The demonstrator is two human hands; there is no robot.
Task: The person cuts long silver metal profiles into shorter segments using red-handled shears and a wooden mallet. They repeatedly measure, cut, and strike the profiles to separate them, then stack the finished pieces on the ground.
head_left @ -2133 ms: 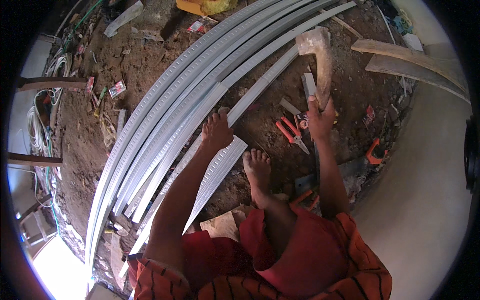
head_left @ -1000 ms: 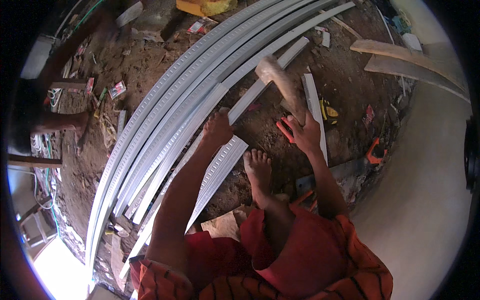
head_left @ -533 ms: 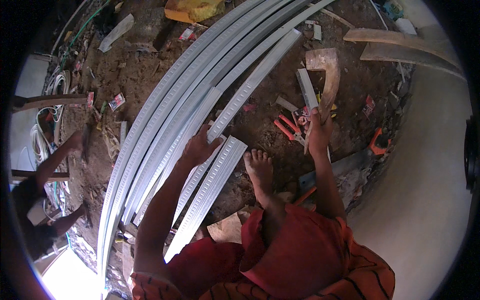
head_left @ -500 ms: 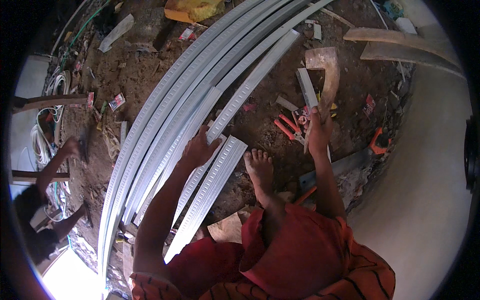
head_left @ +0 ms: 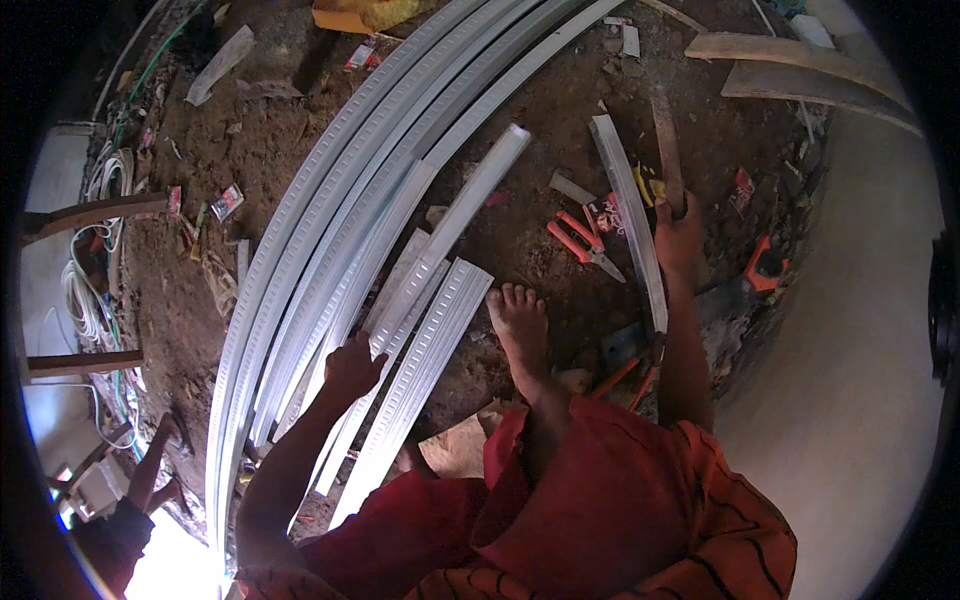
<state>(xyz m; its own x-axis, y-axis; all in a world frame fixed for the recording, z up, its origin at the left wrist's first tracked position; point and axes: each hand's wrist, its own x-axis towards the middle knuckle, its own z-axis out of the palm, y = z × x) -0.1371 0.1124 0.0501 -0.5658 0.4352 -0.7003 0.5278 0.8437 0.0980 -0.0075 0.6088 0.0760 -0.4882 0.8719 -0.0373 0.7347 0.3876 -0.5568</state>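
My left hand (head_left: 355, 368) is closed on a slotted silver metal channel (head_left: 470, 205), lying among other channels at my left. Shorter slotted channels (head_left: 430, 340) are beside that hand, towards my bare foot. My right hand (head_left: 680, 240) is wrapped round a brown wooden mallet (head_left: 667, 145), seen almost edge-on and pointing away from me. Left of this hand lies a narrow metal strip (head_left: 632, 215). Red-handled snips (head_left: 580, 240) rest on the dirt, their blades apart from the strip. Past my right forearm is a handsaw with an orange handle (head_left: 768, 265).
Long metal channels (head_left: 330, 170) curve across the dirt floor. A pale wall (head_left: 840, 400) rises at the right, with wooden planks (head_left: 790, 50) near its far end. Another person's arm (head_left: 150, 460) shows at far left, below coiled white cable (head_left: 85, 285).
My left hand has drawn the channel back towards me. My right hand has moved slightly right, and the mallet has turned edge-on. The other person has shifted nearer the lower edge.
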